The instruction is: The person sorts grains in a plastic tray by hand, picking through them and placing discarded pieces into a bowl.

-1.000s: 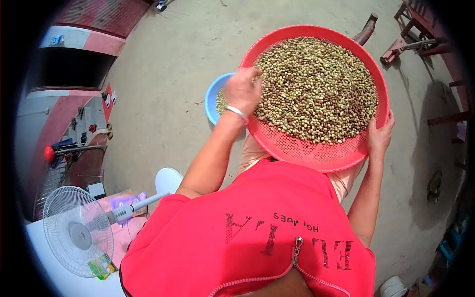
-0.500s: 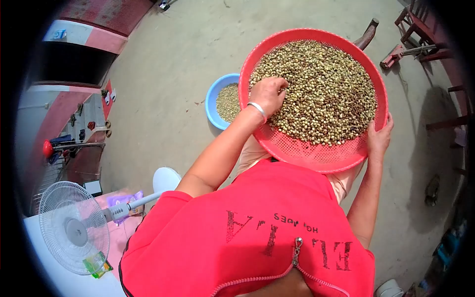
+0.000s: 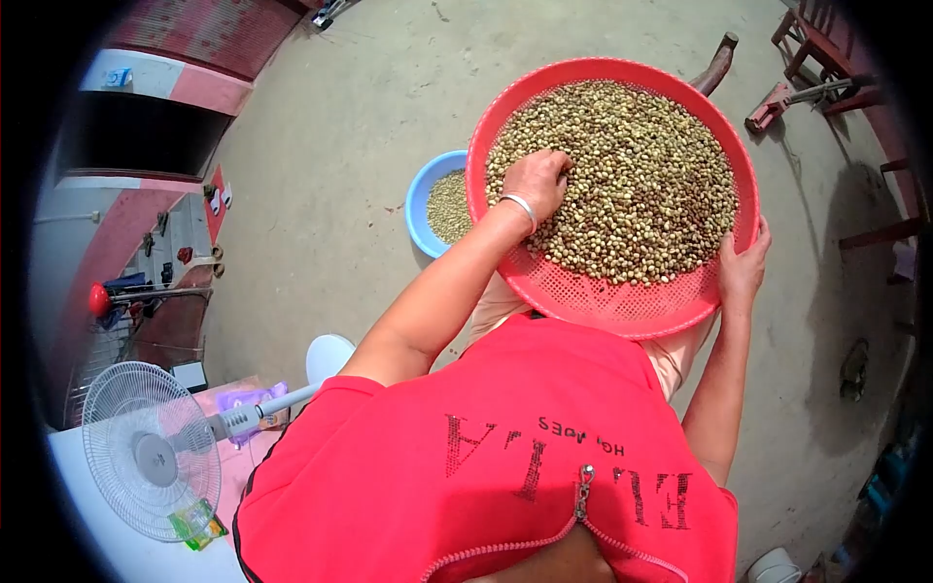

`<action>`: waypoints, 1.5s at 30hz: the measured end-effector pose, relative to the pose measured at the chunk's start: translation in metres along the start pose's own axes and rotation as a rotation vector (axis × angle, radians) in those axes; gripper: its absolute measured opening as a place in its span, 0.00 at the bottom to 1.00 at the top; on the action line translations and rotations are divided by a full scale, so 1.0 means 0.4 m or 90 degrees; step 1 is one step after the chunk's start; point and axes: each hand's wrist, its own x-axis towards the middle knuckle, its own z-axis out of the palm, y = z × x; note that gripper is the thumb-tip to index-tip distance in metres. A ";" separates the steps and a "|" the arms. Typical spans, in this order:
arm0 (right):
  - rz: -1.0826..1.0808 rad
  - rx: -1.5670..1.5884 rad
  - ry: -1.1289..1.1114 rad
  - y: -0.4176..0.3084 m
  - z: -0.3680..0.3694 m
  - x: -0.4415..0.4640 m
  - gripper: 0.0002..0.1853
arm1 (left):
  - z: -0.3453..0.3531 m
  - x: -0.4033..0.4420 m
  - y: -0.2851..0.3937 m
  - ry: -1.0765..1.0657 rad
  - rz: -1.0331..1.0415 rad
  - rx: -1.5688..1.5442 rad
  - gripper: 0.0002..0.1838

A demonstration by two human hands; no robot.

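Observation:
A round red plastic sieve tray (image 3: 622, 316) with a perforated bottom rests tilted over my lap. Small greenish and brown beans or seeds (image 3: 632, 175) fill most of it, leaving the mesh near me bare. My left hand (image 3: 536, 183), a silver bracelet at its wrist, is over the left part of the beans. Its fingers are curled and pressed together at the beans' surface; what they pinch, if anything, is hidden. My right hand (image 3: 743, 267) grips the tray's rim at the lower right. A blue basin (image 3: 418, 209) holding paler beans is on the floor to the left, partly behind the tray.
A white standing fan (image 3: 153, 452) is at the lower left, beside a table with a green packet (image 3: 197, 525). Red wooden chairs (image 3: 826, 44) line the right edge. A wooden stick-like piece (image 3: 717, 64) shows behind the tray. Concrete floor (image 3: 321, 175) surrounds me.
My left hand has shifted slightly to the right over the beans, its fingers still curled. My right hand keeps its hold on the rim. The view has moved a little.

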 end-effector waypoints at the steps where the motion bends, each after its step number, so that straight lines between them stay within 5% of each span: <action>1: -0.002 -0.001 0.001 0.002 0.000 0.000 0.35 | 0.007 0.005 -0.002 -0.011 -0.002 0.017 0.08; 12: 0.007 0.008 -0.009 -0.008 -0.002 -0.003 0.35 | -0.037 -0.026 0.012 -0.006 -0.081 -0.085 0.11; 14: 0.010 0.006 -0.008 -0.005 -0.004 0.000 0.35 | -0.055 -0.040 0.000 0.123 -0.045 -0.107 0.12; 17: 0.006 0.005 -0.008 -0.004 -0.003 0.000 0.35 | -0.083 -0.042 -0.097 0.216 -0.042 -0.073 0.12; 19: 0.011 -0.002 -0.009 -0.013 -0.005 -0.003 0.35 | -0.193 -0.065 -0.100 0.117 -0.208 0.098 0.13; 24: 0.007 -0.004 -0.003 -0.022 -0.007 -0.002 0.35 | -0.221 -0.087 -0.185 0.233 -0.218 0.176 0.13; 28: -0.011 -0.011 0.001 -0.013 -0.006 0.001 0.34 | -0.172 -0.081 -0.067 0.129 -0.093 -0.160 0.08; 30: -0.032 -0.014 0.014 0.009 0.006 0.009 0.34 | -0.133 -0.068 -0.012 0.118 -0.014 -0.019 0.06; 32: -0.050 -0.018 0.028 0.013 0.001 0.012 0.34 | -0.128 -0.042 0.042 0.013 -0.052 0.005 0.07; 36: -0.015 -0.008 0.002 -0.002 -0.004 0.006 0.35 | -0.037 -0.004 0.017 0.012 -0.050 -0.085 0.09; 45: -0.008 0.005 -0.003 0.007 0.001 0.003 0.35 | -0.034 0.015 0.051 -0.043 -0.070 0.062 0.08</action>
